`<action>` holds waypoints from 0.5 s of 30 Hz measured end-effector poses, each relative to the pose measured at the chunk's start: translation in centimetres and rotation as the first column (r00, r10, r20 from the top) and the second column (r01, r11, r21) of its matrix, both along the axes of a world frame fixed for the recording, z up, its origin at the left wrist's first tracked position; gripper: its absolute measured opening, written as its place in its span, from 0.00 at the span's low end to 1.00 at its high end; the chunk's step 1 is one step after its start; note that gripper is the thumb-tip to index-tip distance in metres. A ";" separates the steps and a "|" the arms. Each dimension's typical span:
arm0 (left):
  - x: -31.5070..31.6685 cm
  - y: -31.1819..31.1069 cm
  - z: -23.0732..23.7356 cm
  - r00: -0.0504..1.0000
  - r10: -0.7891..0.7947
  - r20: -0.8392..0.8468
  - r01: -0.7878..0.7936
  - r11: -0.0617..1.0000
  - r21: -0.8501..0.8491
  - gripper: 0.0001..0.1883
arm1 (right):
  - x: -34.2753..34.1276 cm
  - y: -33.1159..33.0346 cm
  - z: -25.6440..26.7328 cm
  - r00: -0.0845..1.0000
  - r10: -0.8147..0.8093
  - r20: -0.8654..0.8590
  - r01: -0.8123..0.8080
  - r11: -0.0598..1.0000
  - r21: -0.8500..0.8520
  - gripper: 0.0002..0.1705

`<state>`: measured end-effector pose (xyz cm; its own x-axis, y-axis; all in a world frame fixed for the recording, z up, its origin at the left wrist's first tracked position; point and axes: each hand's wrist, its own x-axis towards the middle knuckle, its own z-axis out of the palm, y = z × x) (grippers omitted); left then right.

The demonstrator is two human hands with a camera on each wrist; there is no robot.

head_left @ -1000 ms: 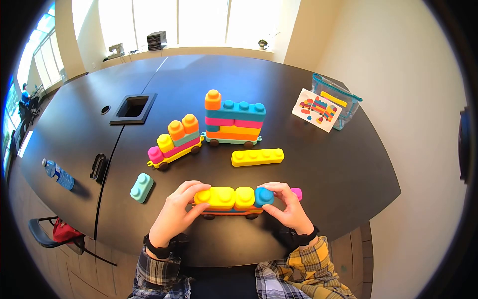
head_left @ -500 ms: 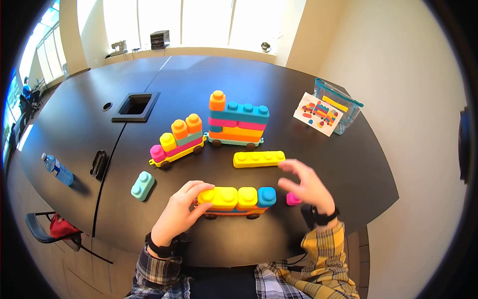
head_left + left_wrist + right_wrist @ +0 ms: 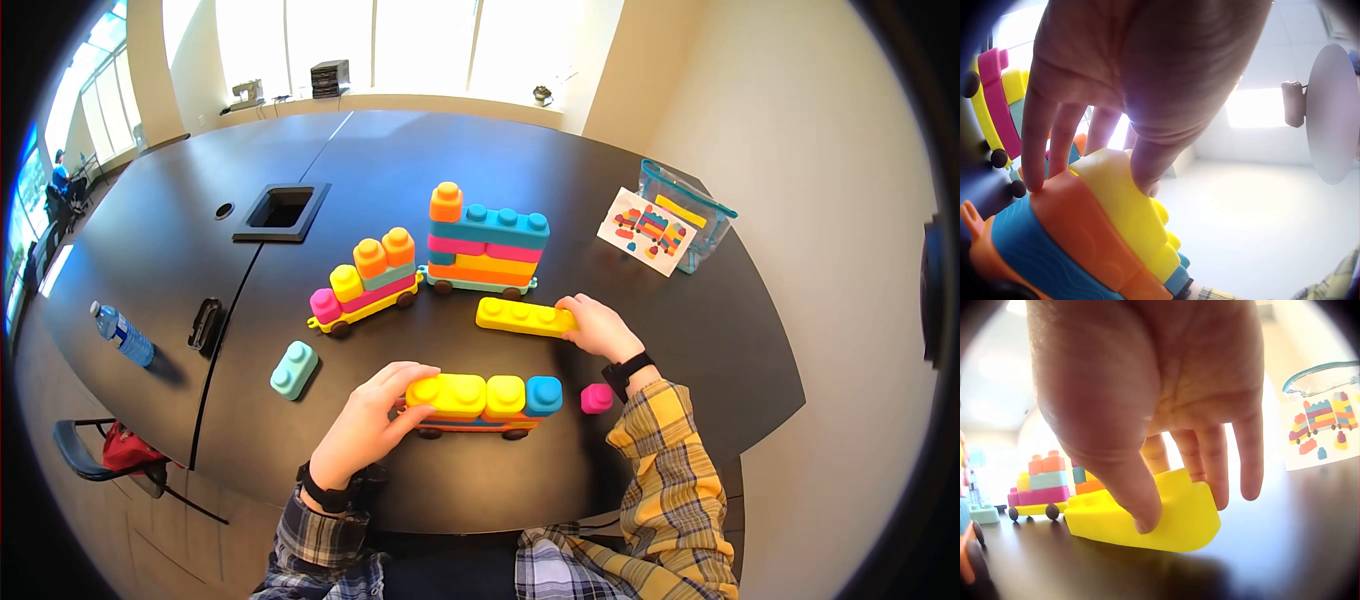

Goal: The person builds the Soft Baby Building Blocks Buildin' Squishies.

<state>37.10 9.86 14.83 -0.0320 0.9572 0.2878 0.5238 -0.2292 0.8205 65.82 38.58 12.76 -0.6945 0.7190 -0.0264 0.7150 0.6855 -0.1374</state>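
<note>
My left hand (image 3: 370, 420) grips the left end of a toy train car, with its thumb on a yellow block (image 3: 1125, 200) and fingertips on the orange block (image 3: 1085, 231) below. Along the top of that car sit yellow blocks and a blue block (image 3: 543, 396) at the right end. Farther out, my right hand (image 3: 602, 328) pinches the right end of a long yellow block (image 3: 515, 316) between thumb and fingers. In the right wrist view the long block is close over the dark table (image 3: 1072, 569). A small magenta block (image 3: 596, 399) lies near my right forearm.
Two built train cars, a stepped one (image 3: 365, 285) and a taller one (image 3: 490, 245), stand beyond my hands. A mint block (image 3: 294, 370) lies at left, past it a water bottle (image 3: 122, 335). A picture card (image 3: 645, 232) leans on a clear bag (image 3: 700, 245) at back right.
My right hand has let go of the blue block's end of the car, moved forward and right, and taken hold of the long yellow block. My left hand stays on the car.
</note>
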 end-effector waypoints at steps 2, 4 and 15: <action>-0.1 0.0 0.1 1.000 -0.001 0.002 0.001 1.000 -0.010 0.24 | 0.1 -0.6 0.5 0.992 0.053 -0.111 -0.050 0.998 0.033 0.28; -0.1 -0.1 0.2 0.999 0.001 -0.053 -0.002 1.000 -0.030 0.25 | 0.3 -1.9 2.1 0.971 0.074 -0.225 -0.066 0.997 0.045 0.27; -0.4 -0.5 1.8 0.988 0.055 0.145 -0.095 0.954 0.284 0.38 | 1.1 -13.0 8.2 0.666 0.250 -0.702 -0.383 0.923 -0.035 0.29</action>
